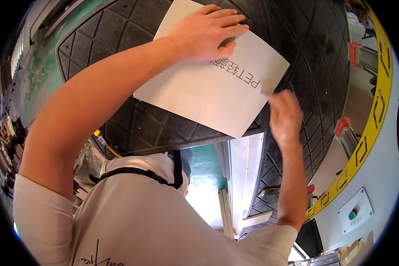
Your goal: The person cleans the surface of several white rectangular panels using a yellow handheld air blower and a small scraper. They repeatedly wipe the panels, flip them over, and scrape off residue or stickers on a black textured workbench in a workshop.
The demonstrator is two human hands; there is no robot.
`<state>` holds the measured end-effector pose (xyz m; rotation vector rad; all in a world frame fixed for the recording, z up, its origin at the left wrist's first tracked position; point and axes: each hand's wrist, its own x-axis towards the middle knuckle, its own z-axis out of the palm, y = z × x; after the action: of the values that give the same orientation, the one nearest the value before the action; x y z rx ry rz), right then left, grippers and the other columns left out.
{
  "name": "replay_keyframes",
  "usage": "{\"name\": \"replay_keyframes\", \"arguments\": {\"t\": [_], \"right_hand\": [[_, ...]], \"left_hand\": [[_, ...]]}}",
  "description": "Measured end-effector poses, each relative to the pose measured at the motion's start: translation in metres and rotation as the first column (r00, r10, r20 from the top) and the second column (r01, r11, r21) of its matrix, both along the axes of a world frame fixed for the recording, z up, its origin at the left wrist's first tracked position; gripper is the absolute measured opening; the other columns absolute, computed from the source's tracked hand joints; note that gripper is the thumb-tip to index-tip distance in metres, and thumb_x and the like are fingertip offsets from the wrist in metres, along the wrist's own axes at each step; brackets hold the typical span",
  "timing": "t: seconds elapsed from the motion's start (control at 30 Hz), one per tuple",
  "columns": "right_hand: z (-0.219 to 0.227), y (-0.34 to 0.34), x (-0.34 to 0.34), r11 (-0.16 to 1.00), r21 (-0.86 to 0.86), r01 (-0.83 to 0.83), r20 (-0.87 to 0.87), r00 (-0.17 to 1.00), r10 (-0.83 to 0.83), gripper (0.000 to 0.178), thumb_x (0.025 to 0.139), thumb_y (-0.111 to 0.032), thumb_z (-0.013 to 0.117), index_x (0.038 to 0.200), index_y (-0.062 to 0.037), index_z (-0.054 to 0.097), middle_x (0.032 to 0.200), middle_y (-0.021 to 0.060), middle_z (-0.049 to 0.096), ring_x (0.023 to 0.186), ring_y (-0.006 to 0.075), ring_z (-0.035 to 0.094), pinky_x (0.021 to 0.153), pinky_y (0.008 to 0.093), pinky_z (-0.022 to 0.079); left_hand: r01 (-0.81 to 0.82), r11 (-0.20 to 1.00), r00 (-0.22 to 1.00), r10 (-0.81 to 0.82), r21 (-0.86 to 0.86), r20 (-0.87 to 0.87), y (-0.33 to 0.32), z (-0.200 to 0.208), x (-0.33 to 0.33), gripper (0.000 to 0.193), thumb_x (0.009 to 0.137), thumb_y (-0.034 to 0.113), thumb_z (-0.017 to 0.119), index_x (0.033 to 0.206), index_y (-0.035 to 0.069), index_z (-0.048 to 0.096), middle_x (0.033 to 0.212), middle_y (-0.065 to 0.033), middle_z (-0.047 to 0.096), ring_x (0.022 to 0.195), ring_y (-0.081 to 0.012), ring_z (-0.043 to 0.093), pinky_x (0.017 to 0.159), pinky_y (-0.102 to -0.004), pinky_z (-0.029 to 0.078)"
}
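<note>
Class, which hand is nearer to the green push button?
Right. The right hand is up-left of the button; the left hand, farther off, lies on the white panel.

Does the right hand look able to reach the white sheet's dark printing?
Probably yes: the right hand is at the edge of the white sheet, near one end of the dark printing; the left hand leaves that end clear.

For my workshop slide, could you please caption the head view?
Left hand spread on a white lettered panel atop a black grooved surface; blurred right hand at the panel's edge.
</note>
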<state>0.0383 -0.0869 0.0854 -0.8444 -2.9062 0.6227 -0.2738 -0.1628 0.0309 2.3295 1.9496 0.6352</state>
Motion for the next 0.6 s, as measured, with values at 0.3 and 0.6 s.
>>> {"name": "replay_keyframes", "arguments": {"t": [0.3,0.6], "right_hand": [[-0.005,0.075,-0.027,0.991,0.054,0.126,-0.133,0.984,-0.118,0.011,0.093,-0.003,0.068,0.1,-0.0056,0.075,0.094,0.0091,0.067,0.089,0.0296,0.067,0.079,0.0375,0.054],[-0.001,-0.05,0.003,0.994,0.113,-0.002,0.019,1.0,0.0,0.017,0.083,-0.001,0.068,0.097,-0.0104,0.071,0.087,0.0057,0.058,0.084,0.0275,0.063,0.065,0.0406,0.055]], "left_hand": [[0.043,0.999,0.993,-0.04,-0.022,0.106,0.0,0.006,-0.004,0.045,0.093,0.024,0.06,0.134,0.007,0.064,0.144,-0.0198,0.061,0.137,-0.0333,0.054,0.115,-0.0469,0.039],[0.028,0.999,0.996,-0.032,0.046,0.086,-0.004,0.001,-0.009,0.041,0.092,0.021,0.061,0.129,0.004,0.066,0.139,-0.0182,0.064,0.131,-0.032,0.059,0.11,-0.0465,0.044]]}}
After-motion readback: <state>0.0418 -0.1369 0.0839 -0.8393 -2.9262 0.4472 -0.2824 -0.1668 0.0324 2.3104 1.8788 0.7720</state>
